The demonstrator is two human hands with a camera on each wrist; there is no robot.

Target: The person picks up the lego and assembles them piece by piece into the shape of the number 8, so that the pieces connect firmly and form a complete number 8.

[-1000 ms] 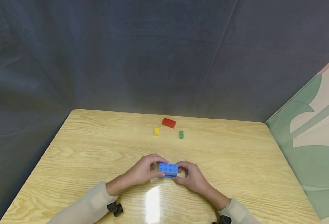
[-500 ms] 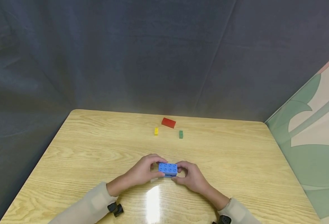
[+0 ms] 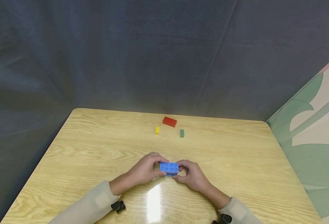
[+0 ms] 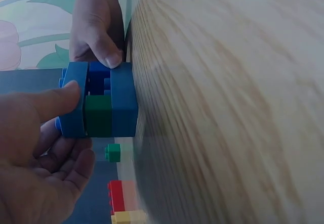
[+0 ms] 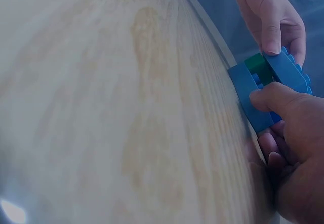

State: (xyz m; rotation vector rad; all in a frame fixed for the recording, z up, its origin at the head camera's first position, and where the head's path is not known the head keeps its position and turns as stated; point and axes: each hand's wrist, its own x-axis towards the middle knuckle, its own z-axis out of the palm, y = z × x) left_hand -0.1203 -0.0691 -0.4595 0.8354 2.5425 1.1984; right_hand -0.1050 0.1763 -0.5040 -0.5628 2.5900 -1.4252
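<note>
A stack of blue bricks (image 3: 169, 168) is pinched on the table (image 3: 237, 161) between the left hand (image 3: 145, 170) and right hand (image 3: 192, 176).

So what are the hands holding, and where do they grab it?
Both hold the blue brick stack: left hand pinches its left end, right hand its right end.

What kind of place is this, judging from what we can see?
Probably a recording booth or a small studio set-up, not a home. A dark cloth backdrop hangs behind a plain wooden table, which bears only a few toy bricks, such as the red brick.
</note>
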